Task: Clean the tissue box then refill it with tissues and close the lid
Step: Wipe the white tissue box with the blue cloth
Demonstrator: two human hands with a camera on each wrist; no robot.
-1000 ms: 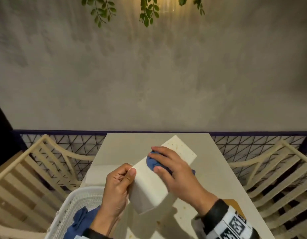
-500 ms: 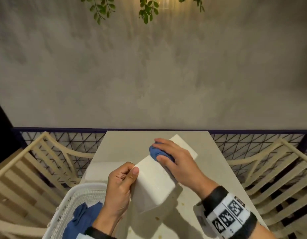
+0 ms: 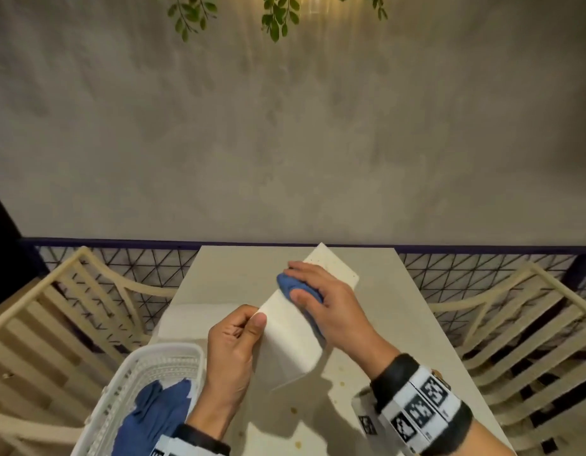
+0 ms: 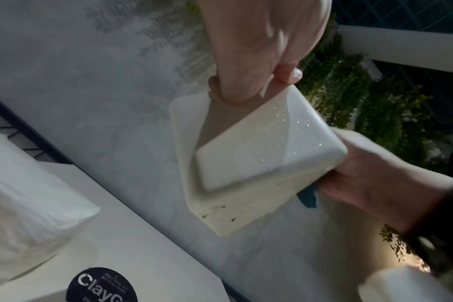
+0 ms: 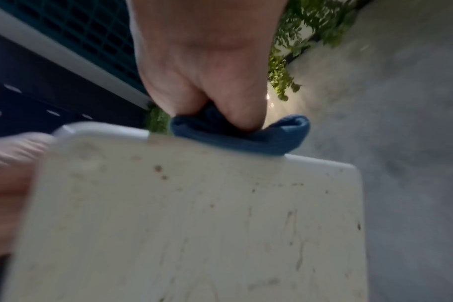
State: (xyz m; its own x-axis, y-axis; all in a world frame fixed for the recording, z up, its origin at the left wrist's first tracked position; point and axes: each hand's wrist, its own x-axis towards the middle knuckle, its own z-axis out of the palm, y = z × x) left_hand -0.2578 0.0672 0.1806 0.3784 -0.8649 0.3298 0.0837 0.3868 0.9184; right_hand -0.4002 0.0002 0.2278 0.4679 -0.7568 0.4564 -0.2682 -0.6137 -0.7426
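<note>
The white tissue box (image 3: 286, 348) is held tilted above the table, its far end pointing up and away. My left hand (image 3: 234, 350) grips its near left corner, thumb on the top edge; in the left wrist view the box (image 4: 248, 163) shows water droplets and dark specks. My right hand (image 3: 321, 304) presses a blue cloth (image 3: 290, 286) against the box's upper face. In the right wrist view the cloth (image 5: 243, 137) is bunched under my fingers at the edge of a stained white face (image 5: 181, 224). A white tissue stack (image 3: 199, 319) lies on the table to the left.
A white perforated basket (image 3: 147, 366) with a second blue cloth (image 3: 153, 419) sits at the table's (image 3: 400, 340) near left corner. Cream slatted chairs (image 3: 54, 324) stand on both sides. A black round sticker (image 4: 102, 286) reading "Clay" is on something near my left wrist.
My right hand has slid the blue cloth along the box's upper face, away from me. My left hand keeps its grip, and the box has tipped a little.
</note>
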